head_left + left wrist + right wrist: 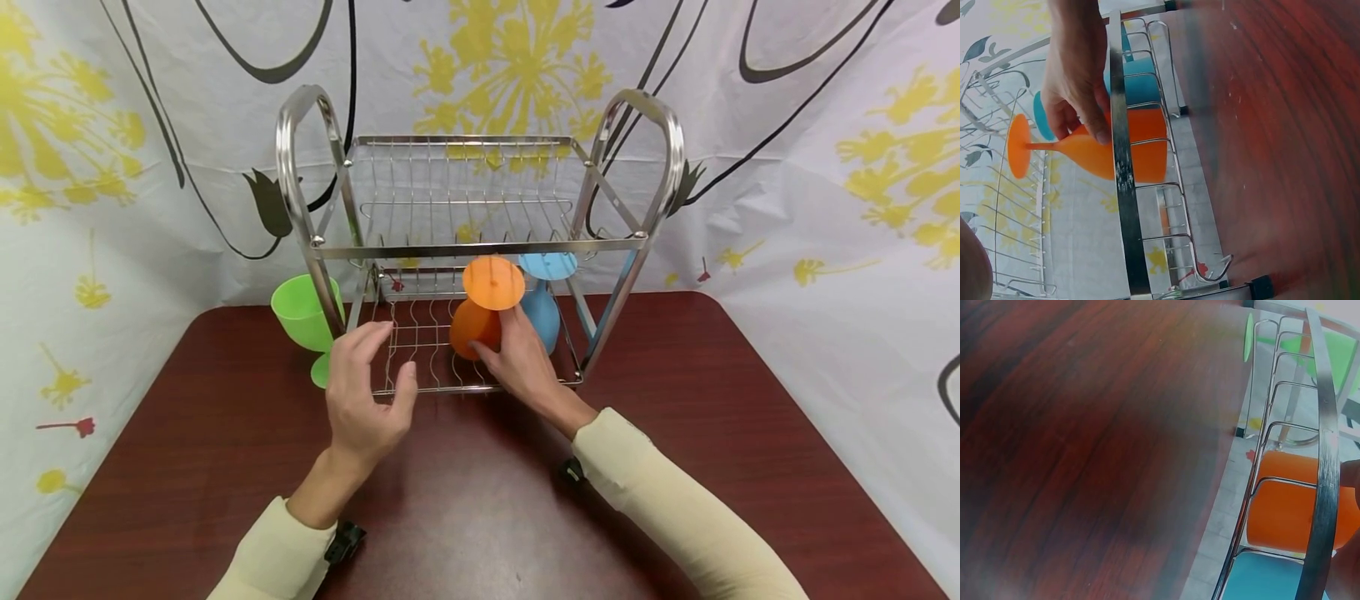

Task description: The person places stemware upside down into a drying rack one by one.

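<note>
Your right hand (522,357) is gripping the orange cup (475,325) by its bowl (1090,160), the best hold, near the rack (420,252)'s lower front edge; your left hand (366,410) is holding nothing. The cup's probably weighing little.

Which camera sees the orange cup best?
The left wrist view: the orange cup shows foot, stem and bowl, despite a bar across it. The head view shows foot and bowl, no stem; the right wrist view, only bowl.
</note>
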Demonstrator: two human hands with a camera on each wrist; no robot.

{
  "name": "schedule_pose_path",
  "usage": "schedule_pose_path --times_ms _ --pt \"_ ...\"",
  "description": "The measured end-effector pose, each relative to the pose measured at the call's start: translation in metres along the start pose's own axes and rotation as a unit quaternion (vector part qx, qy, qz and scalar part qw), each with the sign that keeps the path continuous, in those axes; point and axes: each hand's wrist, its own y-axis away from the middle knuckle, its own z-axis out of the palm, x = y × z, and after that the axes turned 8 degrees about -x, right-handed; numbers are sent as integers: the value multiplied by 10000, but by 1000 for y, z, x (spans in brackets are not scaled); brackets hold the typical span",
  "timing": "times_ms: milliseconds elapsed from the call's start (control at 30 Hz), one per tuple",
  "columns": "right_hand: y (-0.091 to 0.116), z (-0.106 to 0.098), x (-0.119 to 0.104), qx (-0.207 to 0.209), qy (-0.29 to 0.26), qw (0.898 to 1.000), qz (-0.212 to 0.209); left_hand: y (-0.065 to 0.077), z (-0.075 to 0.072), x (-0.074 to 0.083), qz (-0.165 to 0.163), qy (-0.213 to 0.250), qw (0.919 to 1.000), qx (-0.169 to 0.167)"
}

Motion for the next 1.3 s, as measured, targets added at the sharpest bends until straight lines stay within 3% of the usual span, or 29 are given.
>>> schedule_pose_path --times_ms 500,800,1133,1300 --pt "-3 4 1 -162 11 9998 107 -8 -7 2 -160 3 9982 586" --pt "-3 7 0 -85 249 9996 90 -7 -16 -7 -375 -240 9953 866" --pt "-5 7 1 -101 280 9995 87 -10 -21 -11 -1119 -58 9885 1017" --pt "-5 7 0 -136 288 9994 130 -12 -24 -12 -1324 -72 9845 1151"
